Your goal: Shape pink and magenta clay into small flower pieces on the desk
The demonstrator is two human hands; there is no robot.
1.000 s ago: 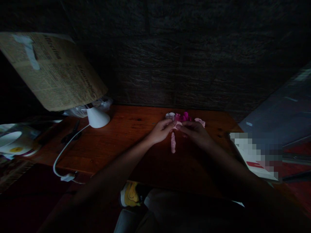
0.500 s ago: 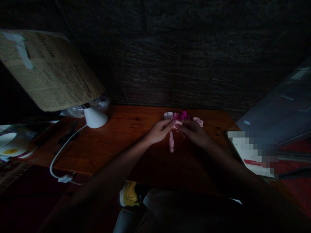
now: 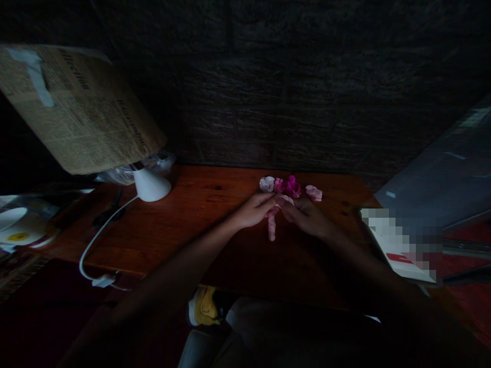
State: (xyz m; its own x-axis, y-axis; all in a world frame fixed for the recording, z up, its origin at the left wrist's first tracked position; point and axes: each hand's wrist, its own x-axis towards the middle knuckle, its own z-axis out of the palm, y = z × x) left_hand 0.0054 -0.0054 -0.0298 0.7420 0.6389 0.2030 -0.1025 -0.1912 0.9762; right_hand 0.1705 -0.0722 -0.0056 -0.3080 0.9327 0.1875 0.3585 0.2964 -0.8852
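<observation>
My left hand (image 3: pixel 253 210) and my right hand (image 3: pixel 308 216) meet over the wooden table, both closed on a pale pink piece of modelling clay (image 3: pixel 284 199). Thumbs and fingertips pinch it from either side. Below them on the tabletop lies a pink clay roll (image 3: pixel 271 228), its upper end partly covered by my left fingers. Just behind my hands sit a whitish lump (image 3: pixel 266 184), a pink lump (image 3: pixel 278 184) and a bright magenta lump (image 3: pixel 292 187). To their right is another pale pink lump (image 3: pixel 314 192). Dim light hides the fine detail.
A white lamp (image 3: pixel 152 185) with a newsprint shade (image 3: pixel 88 115) stands at the table's left, its cable hanging over the front edge. Dark scissors (image 3: pixel 109 210) lie beside it. A white cup (image 3: pixel 17 227) is far left, a blurred-out book-like object (image 3: pixel 402 250) at right. The dark wall (image 3: pixel 261 92) closes the back.
My hands have lowered slightly and the pale pink piece between them has turned and shifted a little to the right. More of the magenta lump behind shows now.
</observation>
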